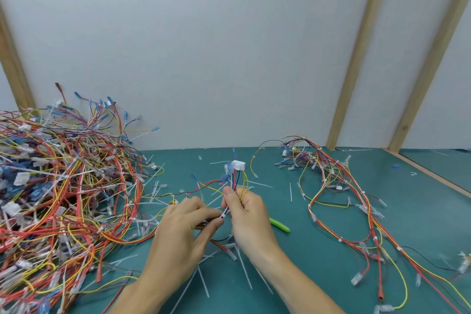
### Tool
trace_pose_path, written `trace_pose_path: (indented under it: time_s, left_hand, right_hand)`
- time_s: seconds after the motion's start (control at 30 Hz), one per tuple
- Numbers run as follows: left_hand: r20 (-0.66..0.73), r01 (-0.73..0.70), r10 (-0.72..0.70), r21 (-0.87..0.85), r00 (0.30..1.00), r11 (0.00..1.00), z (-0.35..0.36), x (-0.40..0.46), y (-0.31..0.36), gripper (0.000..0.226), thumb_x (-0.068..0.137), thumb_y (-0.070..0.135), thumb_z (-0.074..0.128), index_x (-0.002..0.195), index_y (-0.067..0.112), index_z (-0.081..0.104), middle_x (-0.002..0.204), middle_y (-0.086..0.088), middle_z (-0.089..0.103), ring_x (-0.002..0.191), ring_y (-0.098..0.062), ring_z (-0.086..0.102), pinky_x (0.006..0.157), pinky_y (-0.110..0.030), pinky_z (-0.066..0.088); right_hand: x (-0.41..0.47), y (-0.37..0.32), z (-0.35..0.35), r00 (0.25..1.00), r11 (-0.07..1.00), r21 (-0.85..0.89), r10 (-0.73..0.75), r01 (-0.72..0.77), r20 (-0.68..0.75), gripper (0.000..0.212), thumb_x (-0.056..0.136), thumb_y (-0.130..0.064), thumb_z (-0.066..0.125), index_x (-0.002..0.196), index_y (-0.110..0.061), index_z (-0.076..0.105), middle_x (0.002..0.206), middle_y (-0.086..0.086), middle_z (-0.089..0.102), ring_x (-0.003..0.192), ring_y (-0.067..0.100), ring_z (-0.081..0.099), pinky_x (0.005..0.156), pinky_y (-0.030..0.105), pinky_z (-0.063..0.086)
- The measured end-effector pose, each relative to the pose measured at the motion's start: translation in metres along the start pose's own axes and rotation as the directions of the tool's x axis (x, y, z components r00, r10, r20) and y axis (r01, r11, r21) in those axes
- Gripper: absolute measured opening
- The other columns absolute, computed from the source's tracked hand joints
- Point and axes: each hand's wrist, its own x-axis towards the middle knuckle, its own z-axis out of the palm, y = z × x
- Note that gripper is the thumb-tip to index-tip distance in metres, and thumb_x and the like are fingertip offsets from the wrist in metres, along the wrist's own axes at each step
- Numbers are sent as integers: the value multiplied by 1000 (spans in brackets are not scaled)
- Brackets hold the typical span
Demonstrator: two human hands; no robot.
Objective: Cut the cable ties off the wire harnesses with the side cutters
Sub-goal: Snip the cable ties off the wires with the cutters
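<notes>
Both hands hold one wire harness (235, 181) above the green mat. My right hand (246, 211) grips the bundle upright, just below its white connector (238, 166). My left hand (188, 222) pinches the same bundle lower down, at a white cable tie (223, 216) between the two hands. The side cutters (280, 225), with green handles, lie on the mat just right of my right hand, partly hidden behind it; neither hand touches them.
A big tangled heap of harnesses (58, 186) fills the left side. A smaller group of harnesses (344, 199) spreads across the right. Several cut white ties (204, 283) litter the green mat (293, 275). A white wall with wooden battens stands behind.
</notes>
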Motion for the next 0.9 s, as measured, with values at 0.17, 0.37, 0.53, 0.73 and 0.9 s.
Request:
trace_pose_path:
  time_s: [0.17, 0.37, 0.53, 0.73, 0.9]
  left_hand:
    - [-36, -11, 12, 28, 999, 1000, -2, 1, -3, 21, 90, 48, 59, 102, 36, 73, 94, 22, 62, 93, -2, 55, 87, -35, 41]
    - [-5, 85, -85, 68, 996, 994, -6, 0, -13, 68, 85, 64, 65, 143, 34, 47, 131, 25, 47, 123, 4, 42, 107, -20, 28]
    - [-1, -4, 5, 182, 1000, 983, -7, 0, -18, 37, 93, 56, 49, 113, 34, 71, 96, 20, 56, 95, -11, 53, 92, -30, 37]
    - [-76, -35, 51, 198, 996, 980, -7, 0, -16, 31, 91, 51, 53, 101, 36, 78, 75, 19, 54, 75, -12, 49, 74, -34, 38]
    - [-104, 12, 12, 222, 995, 975, -9, 1, -12, 26, 90, 44, 61, 106, 34, 79, 72, 16, 51, 69, -16, 46, 66, -36, 38]
  right_hand:
    - [2, -2, 1, 982, 930, 317, 159, -185, 105, 37, 108, -34, 48, 77, -16, 51, 50, -8, 25, 41, 9, 20, 42, 23, 21]
    - [11, -7, -13, 972, 854, 464, 200, -234, 122, 36, 107, -38, 49, 79, -16, 50, 48, -8, 24, 39, 9, 27, 39, 21, 30]
    - [14, -9, -19, 967, 803, 540, 227, -253, 116, 34, 106, -39, 50, 82, -15, 50, 51, -3, 27, 41, 10, 36, 39, 22, 36]
    - [14, -7, -19, 961, 796, 538, 233, -278, 152, 36, 101, -46, 56, 98, -10, 65, 56, -2, 40, 44, 12, 38, 40, 23, 34]
    - [7, -7, -13, 973, 938, 313, 85, -151, 214, 30, 87, -44, 76, 90, -15, 77, 59, -10, 55, 52, 5, 48, 48, 15, 39]
